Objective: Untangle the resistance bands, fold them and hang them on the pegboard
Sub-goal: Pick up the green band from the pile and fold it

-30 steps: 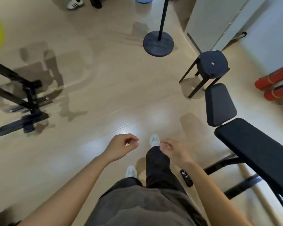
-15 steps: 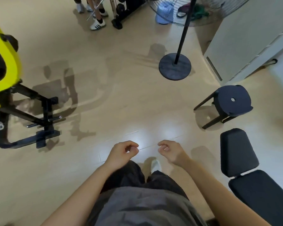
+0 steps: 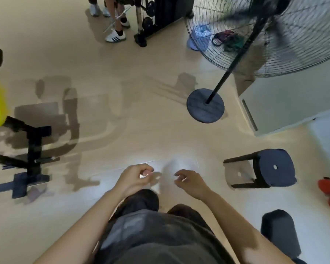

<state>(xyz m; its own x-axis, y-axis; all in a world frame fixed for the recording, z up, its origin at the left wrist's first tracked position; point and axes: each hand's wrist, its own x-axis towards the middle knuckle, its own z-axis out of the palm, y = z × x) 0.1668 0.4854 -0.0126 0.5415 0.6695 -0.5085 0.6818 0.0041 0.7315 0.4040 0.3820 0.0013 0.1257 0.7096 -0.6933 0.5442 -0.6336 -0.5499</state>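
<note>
Head view: left hand [image 3: 133,180] and right hand [image 3: 191,181] hang apart, loosely curled, empty; tangled resistance bands [image 3: 229,40] lie on the floor [image 3: 122,111] beyond the fan [image 3: 293,44], so every step seems left.

centre: open floor [image 3: 141,121] straight ahead, wide lane.
left edge: black machine frame [image 3: 34,147] juts inward.
right: fan base [image 3: 205,105] with slanted pole, stool [image 3: 272,168] nearer, bench pad [image 3: 280,231] at near right corner.
far edge: fan grille [image 3: 293,44] overhangs band tangle [image 3: 229,40]; weight rack [image 3: 151,18] and a person's feet [image 3: 115,36] to its left.
</note>
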